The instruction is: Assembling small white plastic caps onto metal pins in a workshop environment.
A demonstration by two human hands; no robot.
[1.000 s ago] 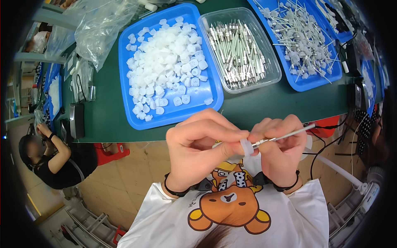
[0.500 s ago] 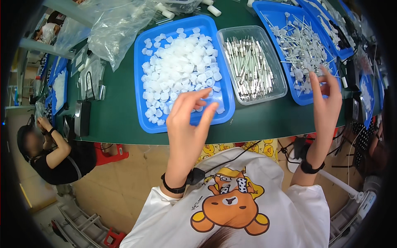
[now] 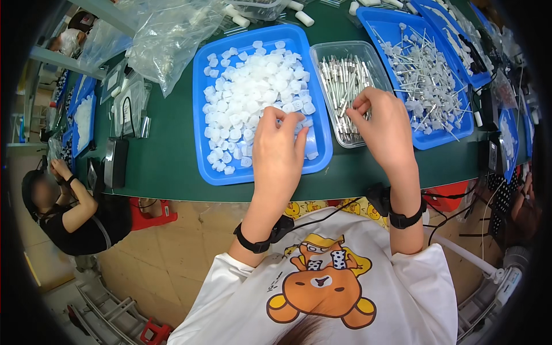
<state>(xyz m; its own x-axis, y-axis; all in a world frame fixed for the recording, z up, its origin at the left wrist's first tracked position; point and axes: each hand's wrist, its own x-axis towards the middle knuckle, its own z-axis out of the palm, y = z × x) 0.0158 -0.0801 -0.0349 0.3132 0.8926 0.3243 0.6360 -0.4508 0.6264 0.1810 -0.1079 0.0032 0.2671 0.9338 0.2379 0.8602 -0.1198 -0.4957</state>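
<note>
A blue tray (image 3: 201,132) holds a heap of small translucent white plastic caps (image 3: 253,86). My left hand (image 3: 279,146) is over the tray's near right part, fingertips at the caps, thumb apart from the bent fingers. To the right stands a clear plastic box (image 3: 351,142) full of thin metal rods (image 3: 345,77). Over its near right side is my right hand (image 3: 385,123), thumb and forefinger apart just above the rods. Nothing shows between the fingers of either hand. Farther right, a second blue tray (image 3: 425,141) holds rods with white caps on them (image 3: 431,86).
Clear plastic bags (image 3: 167,49) lie at the back left of the green table (image 3: 155,167). A black box (image 3: 115,164) stands near the left edge. White cylinders (image 3: 305,18) lie at the back. Another person (image 3: 77,213) sits at the far left, near a red stool (image 3: 155,213).
My right hand has moved left from the tray of capped rods to the clear box. My left hand has shifted slightly right and forward, its fingers drawn closer together.
</note>
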